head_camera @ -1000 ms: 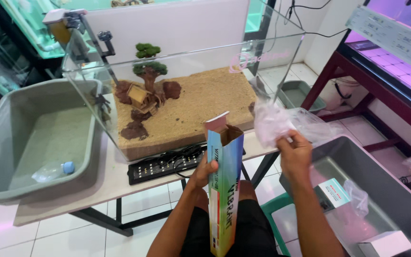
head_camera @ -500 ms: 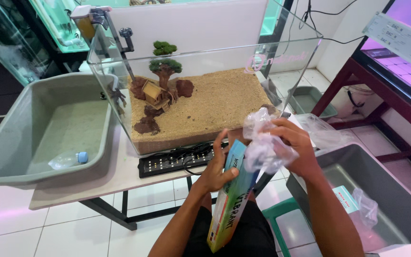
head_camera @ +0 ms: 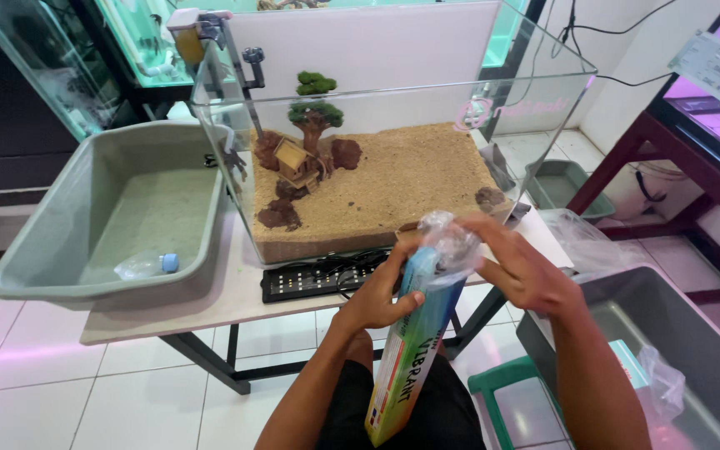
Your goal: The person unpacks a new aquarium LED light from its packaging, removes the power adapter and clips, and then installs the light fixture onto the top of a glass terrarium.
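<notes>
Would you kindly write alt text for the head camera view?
A left hand grips a tall colourful box while the right hand presses crumpled clear plastic at its top, before a glass tank holding sand and a miniature tree.

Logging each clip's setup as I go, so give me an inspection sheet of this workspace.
Surface: white table, bearing a glass tank floored with sand.
Job's things: tall colourful box, clear plastic bag at its top.
Clutter: grey tub with a plastic bottle; black light bar.
Hands: left hand grips the box; right hand on the bag.
Cables: black wires behind the tank.
Surroundings: tiled floor, red shelf frame.
</notes>
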